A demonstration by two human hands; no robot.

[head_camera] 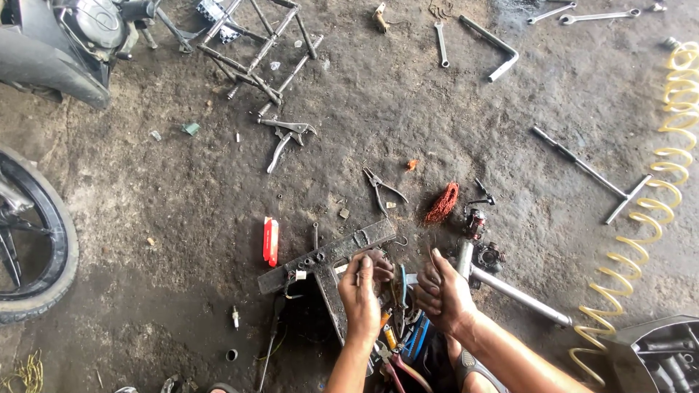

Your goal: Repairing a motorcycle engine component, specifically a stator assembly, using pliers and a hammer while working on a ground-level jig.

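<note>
Nearest, a heap of hand tools [399,342] with blue, orange and red handles lies on the floor [182,211] between the forearms. Just beyond it the left hand [360,291] pinches a small dark part [377,263], grip clamped on it, right over the flat steel bracket [328,260]. The right hand [443,293] is fisted around a thin wire or pin [432,256] that sticks up from it; what it is exactly is too small to tell. The part is held between the two hands and not seated anywhere, so the work looks mid-way: things lie dismantled around, nothing visibly reassembled.

Just right of the hands lies one silver tube [520,295] with a dark fitting at its far end. To the left, one red and white packet [270,241].

Farther off: one needle-nose pliers [381,188], one coil of orange wire [442,203], one locking pliers [285,138], one T-handle wrench [590,173] at right, and one yellow coiled hose [666,189] along the right edge.

Farthest: three spanners [441,42], one L-shaped wrench [493,45], a metal frame [255,44]. One wheel [33,233] at far left.
</note>
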